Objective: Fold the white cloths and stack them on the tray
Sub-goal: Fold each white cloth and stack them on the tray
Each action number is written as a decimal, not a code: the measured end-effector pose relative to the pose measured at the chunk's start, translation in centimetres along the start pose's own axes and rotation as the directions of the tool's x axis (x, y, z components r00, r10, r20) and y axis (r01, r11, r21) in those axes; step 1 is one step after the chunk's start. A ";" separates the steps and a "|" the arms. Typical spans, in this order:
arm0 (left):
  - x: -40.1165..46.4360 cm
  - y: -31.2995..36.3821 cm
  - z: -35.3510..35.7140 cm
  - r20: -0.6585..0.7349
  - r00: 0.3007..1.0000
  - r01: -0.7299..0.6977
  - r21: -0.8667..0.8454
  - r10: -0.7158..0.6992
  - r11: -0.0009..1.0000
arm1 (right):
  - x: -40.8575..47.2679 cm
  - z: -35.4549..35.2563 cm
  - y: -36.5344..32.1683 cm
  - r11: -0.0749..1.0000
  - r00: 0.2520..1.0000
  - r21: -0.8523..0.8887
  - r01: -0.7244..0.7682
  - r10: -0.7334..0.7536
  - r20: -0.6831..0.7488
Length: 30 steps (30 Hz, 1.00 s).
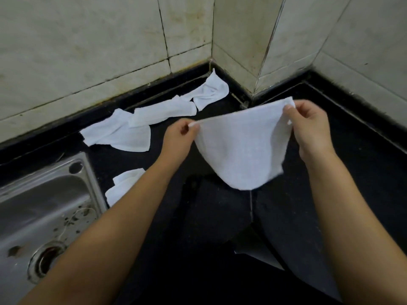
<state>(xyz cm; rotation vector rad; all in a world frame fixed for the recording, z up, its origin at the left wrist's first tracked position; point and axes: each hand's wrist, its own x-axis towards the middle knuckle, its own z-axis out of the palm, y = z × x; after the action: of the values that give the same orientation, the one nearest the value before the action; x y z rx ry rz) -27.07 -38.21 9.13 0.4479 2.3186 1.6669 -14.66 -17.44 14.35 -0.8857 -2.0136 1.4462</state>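
A white cloth hangs in the air over the black counter, stretched between both hands by its upper corners. My left hand pinches the left corner. My right hand pinches the right corner, a little higher. The cloth sags to a rounded point below. Three other white cloths lie crumpled along the back of the counter: one at the left, one in the middle, one near the wall corner. Another crumpled cloth lies by the sink, partly behind my left forearm. No tray is in view.
A steel sink with a round drain fills the lower left. Stained tiled walls close the counter at the back and right, with a jutting corner behind the held cloth.
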 end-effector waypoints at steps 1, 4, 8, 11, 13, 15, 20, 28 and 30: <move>0.8 1.1 -0.3 -0.027 1.000 -0.010 -0.050 0.009 0.999 | 0.7 0.1 -0.8 1.000 1.000 0.009 0.025 -0.025 -0.017; 1.7 3.6 -1.5 -0.036 0.998 -0.056 -0.235 0.049 0.970 | 1.6 0.0 -2.4 0.994 0.994 0.039 0.101 -0.099 -0.050; -1.1 1.8 -2.7 0.089 0.996 0.017 -0.298 0.010 0.954 | -0.3 -0.3 0.7 0.998 0.997 0.042 0.057 -0.059 0.058; -4.3 -3.2 -2.6 0.174 0.971 0.187 -0.121 -0.165 0.975 | -2.4 -0.1 5.4 0.996 0.971 -0.079 -0.047 0.064 0.231; -6.0 -6.2 -2.6 0.243 0.938 0.240 0.062 -0.248 0.969 | -3.8 -0.3 8.7 0.980 0.939 -0.183 -0.075 0.131 0.318; -7.3 -7.5 -2.8 0.349 0.876 0.254 0.254 -0.333 0.933 | -5.0 -0.9 11.0 0.948 0.876 -0.294 -0.121 0.241 0.418; -9.3 -10.8 -3.5 0.368 0.775 0.419 0.310 -0.514 0.854 | -5.9 -0.8 13.7 0.872 0.724 -0.477 -0.111 0.400 0.562; -3.1 -9.8 -2.0 0.065 0.925 0.322 0.385 -0.374 0.865 | 0.4 3.8 11.8 0.859 0.848 -0.508 -0.055 0.309 0.430; -1.7 -9.8 -1.4 0.016 0.930 0.321 0.456 -0.368 0.830 | 1.5 5.4 11.8 0.837 0.851 -0.544 -0.064 0.330 0.408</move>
<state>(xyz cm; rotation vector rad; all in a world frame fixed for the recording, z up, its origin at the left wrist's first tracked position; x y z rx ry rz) -27.04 -43.02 0.36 0.1688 2.5120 0.9189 -17.03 -17.06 1.48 -1.0485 -2.8606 1.3531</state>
